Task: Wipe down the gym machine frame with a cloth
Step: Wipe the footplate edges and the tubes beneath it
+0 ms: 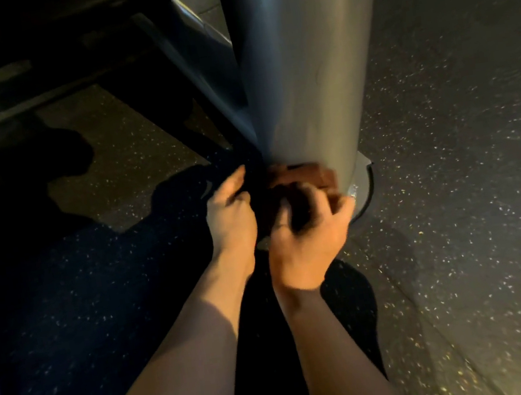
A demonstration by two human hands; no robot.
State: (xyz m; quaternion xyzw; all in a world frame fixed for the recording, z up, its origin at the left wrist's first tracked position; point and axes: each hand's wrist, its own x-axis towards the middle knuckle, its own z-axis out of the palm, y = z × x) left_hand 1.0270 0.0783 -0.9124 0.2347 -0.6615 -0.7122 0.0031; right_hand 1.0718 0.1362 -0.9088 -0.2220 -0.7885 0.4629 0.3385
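While two bare forearms are reaching up from the bottom of the frame, both hands are meeting low at the centre, at the foot of a thick grey frame post (pixel 307 65). Right hand (pixel 306 241) is curling its fingers round a dark cloth (pixel 302 213), though motion blur is hiding the exact grip. Left hand (pixel 231 215) is sitting just beside it, fingers bent and thumb raised toward the post; whether it is pinching the cloth I cannot tell. Brownish folds of the cloth are pressing against the post's base, just above its round floor plate (pixel 364 190). Speckled rubber floor (pixel 446 135) is spreading around. Farther off, in the upper left, darker frame bars (pixel 189 72) are slanting down into shadow.
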